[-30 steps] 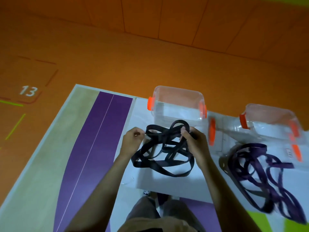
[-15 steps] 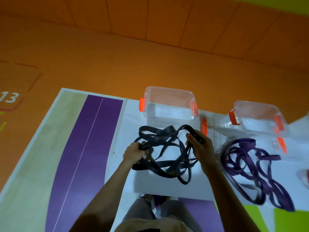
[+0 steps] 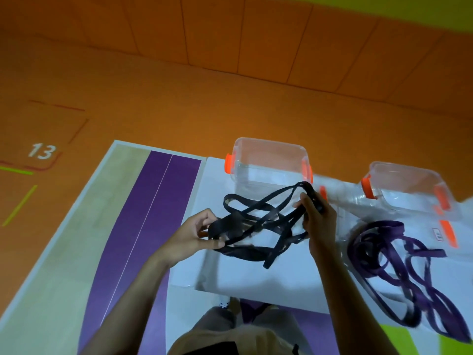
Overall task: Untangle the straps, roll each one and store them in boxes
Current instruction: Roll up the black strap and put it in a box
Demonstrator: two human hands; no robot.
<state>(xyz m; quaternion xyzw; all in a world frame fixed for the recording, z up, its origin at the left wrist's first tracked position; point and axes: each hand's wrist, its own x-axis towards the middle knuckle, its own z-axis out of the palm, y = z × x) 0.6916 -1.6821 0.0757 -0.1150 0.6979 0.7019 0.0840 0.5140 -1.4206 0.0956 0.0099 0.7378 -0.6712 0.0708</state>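
Observation:
A tangled black strap [image 3: 258, 221] hangs between both hands above the white table [image 3: 256, 280]. My left hand [image 3: 194, 234] pinches a bunch of its loops at the left. My right hand [image 3: 317, 221] grips a loop at the upper right, lifted over the nearer box. A tangled purple strap [image 3: 399, 262] lies loose on the table to the right. Two clear plastic boxes with orange clips stand at the table's far edge, one [image 3: 268, 162] behind the black strap and one [image 3: 409, 188] behind the purple strap.
A clear lid with orange clips [image 3: 322, 193] lies between the boxes. The floor to the left has beige and purple bands [image 3: 143, 226] and an orange area with the number 13 [image 3: 41, 151]. My knees [image 3: 230, 334] show below the table's near edge.
Both hands have pulled apart, stretching the black tangle wider and lifting it. My right hand raised its loop toward the nearer box; a strap end now dangles below the tangle.

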